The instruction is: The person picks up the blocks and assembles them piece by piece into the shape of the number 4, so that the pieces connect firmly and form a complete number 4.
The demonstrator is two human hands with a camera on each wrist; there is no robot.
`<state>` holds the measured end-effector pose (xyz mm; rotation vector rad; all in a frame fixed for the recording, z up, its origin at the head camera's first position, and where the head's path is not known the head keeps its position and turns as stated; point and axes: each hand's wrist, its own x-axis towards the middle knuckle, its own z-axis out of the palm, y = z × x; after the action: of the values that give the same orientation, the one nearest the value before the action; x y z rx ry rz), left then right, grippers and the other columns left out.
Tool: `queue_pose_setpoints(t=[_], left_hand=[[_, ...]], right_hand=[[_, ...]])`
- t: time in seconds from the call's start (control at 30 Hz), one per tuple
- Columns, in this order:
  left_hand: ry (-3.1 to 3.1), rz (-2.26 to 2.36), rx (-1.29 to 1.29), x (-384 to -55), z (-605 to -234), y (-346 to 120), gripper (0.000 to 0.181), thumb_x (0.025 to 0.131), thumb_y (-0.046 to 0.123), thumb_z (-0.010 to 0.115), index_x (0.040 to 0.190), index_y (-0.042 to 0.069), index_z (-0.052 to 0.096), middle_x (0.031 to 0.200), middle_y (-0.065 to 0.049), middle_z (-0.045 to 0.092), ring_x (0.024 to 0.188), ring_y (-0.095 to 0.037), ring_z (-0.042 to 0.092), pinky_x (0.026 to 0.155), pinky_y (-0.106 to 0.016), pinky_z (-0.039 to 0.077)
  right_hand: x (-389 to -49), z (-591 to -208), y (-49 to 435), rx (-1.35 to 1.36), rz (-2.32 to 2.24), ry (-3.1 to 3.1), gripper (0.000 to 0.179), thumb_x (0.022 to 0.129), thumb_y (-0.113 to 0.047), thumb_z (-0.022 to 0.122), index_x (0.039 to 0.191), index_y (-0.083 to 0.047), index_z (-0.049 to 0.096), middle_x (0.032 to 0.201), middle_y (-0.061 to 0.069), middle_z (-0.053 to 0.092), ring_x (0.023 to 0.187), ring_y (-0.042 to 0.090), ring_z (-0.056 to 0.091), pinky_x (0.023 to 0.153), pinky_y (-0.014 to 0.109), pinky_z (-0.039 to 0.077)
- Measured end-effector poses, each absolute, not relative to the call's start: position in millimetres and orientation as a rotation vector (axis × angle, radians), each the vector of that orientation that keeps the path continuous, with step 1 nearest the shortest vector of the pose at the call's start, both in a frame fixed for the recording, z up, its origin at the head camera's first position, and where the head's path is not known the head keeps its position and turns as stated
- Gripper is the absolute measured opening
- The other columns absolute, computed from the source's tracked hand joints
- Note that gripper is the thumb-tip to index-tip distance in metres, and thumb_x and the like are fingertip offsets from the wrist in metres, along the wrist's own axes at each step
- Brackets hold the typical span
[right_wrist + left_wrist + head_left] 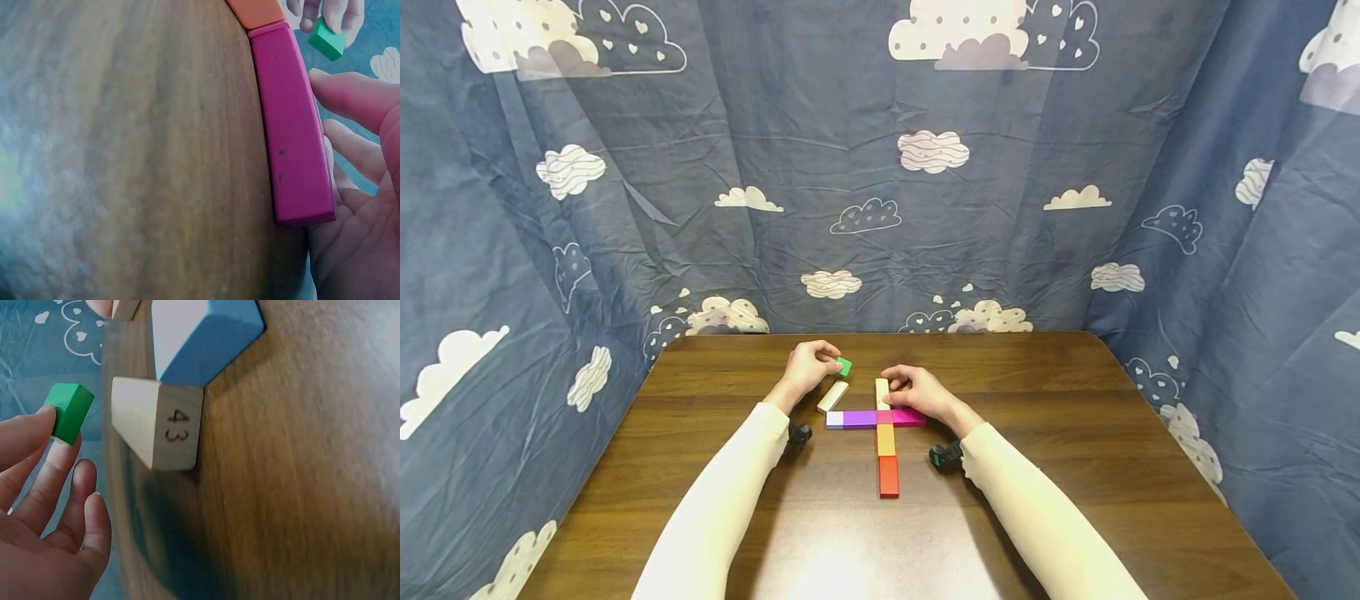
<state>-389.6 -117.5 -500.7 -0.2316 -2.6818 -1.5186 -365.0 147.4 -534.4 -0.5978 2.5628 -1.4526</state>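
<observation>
My left hand pinches a small green block between thumb and fingertips, above the far part of the table. Below that hand lies a loose pale wooden block, marked 43 on its end in the left wrist view. My right hand holds a pale wooden block, with the thumb at its near part and fingers at its far end. That block forms the far arm of a cross, adjoining the pinkish-red centre block. The magenta block lies just under the right hand; in the right wrist view it hides the held block.
Left of the centre run a purple block and a whitish-blue block. Toward me extend an orange block and a red block. A dark wooden table bears them, with a cloud-patterned blue curtain behind.
</observation>
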Motion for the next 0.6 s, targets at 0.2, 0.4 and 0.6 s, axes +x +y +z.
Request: queue_pose_setpoints(t=[0.2, 0.4, 0.6], left_hand=[[-2.698, -1.51, -0.223, -389.8, -502.2, -111.9, 0.022, 0.083, 0.006, 0.081, 0.103, 0.007, 0.075, 0.09, -0.005, 0.075, 0.087, -0.02, 0.068, 0.08, -0.031, 0.05], [-2.689, -1.495, -0.234, -389.6, -505.2, -113.5, 0.021, 0.081, 0.004, 0.082, 0.101, 0.005, 0.076, 0.089, -0.007, 0.076, 0.084, -0.02, 0.07, 0.076, -0.03, 0.052], [-2.702, -1.511, -0.225, -389.9, -511.1, -115.8, 0.021, 0.081, 0.004, 0.082, 0.101, 0.005, 0.076, 0.089, -0.007, 0.075, 0.083, -0.019, 0.07, 0.075, -0.029, 0.051]], right_hand=[[-365.8, -534.3, 148.0, -0.596, -1.439, 2.569, 0.049, 0.085, -0.011, 0.08, 0.13, -0.001, 0.063, 0.101, 0.016, 0.065, 0.079, 0.015, 0.058, 0.071, 0.025, 0.048], [-365.8, -534.0, 146.9, -0.622, -1.461, 2.559, 0.049, 0.085, -0.009, 0.08, 0.13, 0.0, 0.063, 0.099, 0.016, 0.065, 0.077, 0.016, 0.059, 0.069, 0.024, 0.048], [-363.8, -534.5, 145.4, -0.605, -1.471, 2.565, 0.047, 0.085, -0.008, 0.079, 0.129, 0.0, 0.064, 0.097, 0.014, 0.064, 0.076, 0.015, 0.058, 0.068, 0.024, 0.047]])
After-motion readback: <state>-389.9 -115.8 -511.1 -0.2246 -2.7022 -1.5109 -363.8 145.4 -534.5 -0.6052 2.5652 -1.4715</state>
